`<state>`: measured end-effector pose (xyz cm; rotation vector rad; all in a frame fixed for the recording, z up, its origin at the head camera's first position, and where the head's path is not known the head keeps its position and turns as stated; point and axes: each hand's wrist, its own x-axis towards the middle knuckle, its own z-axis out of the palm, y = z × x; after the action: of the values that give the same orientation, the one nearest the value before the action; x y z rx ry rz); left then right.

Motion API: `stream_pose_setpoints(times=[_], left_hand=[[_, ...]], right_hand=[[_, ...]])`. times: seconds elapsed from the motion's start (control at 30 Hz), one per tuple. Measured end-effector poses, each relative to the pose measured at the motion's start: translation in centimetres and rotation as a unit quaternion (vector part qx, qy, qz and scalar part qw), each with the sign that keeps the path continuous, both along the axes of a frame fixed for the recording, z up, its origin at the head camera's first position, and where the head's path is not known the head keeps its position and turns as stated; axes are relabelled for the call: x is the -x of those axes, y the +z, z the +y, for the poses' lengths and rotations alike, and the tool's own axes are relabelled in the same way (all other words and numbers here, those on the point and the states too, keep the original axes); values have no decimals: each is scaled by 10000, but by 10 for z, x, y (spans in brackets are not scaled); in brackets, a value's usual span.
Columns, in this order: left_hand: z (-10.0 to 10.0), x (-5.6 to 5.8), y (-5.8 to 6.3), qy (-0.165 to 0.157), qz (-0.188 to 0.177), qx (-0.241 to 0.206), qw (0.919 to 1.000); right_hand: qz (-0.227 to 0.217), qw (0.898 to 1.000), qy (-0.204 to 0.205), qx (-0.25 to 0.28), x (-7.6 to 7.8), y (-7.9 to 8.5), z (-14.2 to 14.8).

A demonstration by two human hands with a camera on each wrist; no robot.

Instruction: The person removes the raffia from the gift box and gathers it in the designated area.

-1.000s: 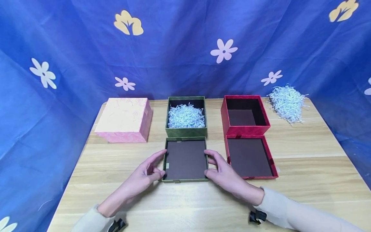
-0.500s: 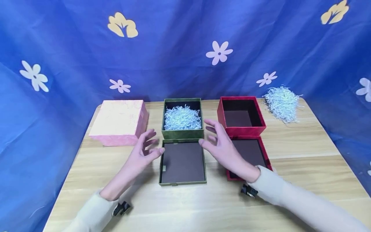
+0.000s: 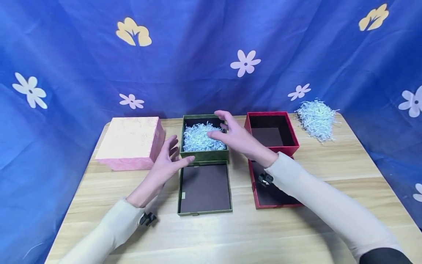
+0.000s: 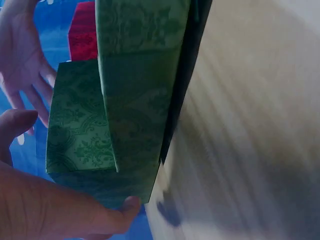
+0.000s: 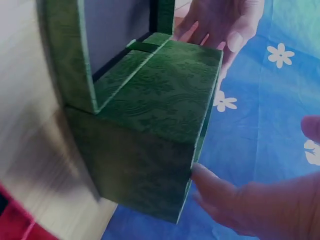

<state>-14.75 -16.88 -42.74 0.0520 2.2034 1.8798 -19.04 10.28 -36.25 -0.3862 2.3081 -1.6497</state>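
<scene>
Blue-white shredded paper [image 3: 197,137] lies inside the green box [image 3: 211,156], whose flat green lid [image 3: 206,189] rests inner side up just in front of it. Over the right part of this box reaches my right hand [image 3: 239,139], thumb and fingers spread, holding nothing. In the right wrist view its fingers [image 5: 212,182] are at the box's rim; whether they touch I cannot tell. My left hand [image 3: 163,165] is at the box's left front, thumb and fingers apart. Patterned green box walls [image 4: 80,115] show in the left wrist view.
A closed pink box [image 3: 130,141] stands at the left. On the right, an open red box [image 3: 283,150] has its lid [image 3: 275,196] in front, partly under my right forearm. A second pile of shredded paper [image 3: 316,119] lies at the far right by the blue curtain [image 3: 184,66].
Both hands have let go of the green lid, which now lies on its own. They have moved forward, the right hand over the green box and the left hand beside it.
</scene>
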Motion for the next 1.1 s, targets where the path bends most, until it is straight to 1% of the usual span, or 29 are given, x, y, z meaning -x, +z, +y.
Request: stream_pose_setpoints(times=[0.13,0.3,0.4,0.57,0.7,0.87,0.97,1.1], left_hand=[[2,7,-1,-115,79,144,9998],[2,16,-8,-296,14,277,9992],[2,21,-10,-458,8,372,9983],[5,27,-14,-560,45,431,9975],[9,31,-18,-625,36,373,9973],[8,35,-23,-555,48,251,9981],[8,37,-22,-544,104,303,9980],[9,40,-20,-539,126,418,9976]], right_hand=[[-196,9992,89,-347,9,2,-15],[-381,9966,113,-719,19,-3,-40],[-521,9922,196,-1111,26,-8,-52],[-885,9834,402,-1530,38,-20,-62],[-1185,9779,650,-1594,45,-29,-61],[-1349,9742,961,-1534,54,-37,-63],[-1416,9734,1120,-1412,58,-40,-66],[-1621,9712,1341,-1116,64,-44,-69]])
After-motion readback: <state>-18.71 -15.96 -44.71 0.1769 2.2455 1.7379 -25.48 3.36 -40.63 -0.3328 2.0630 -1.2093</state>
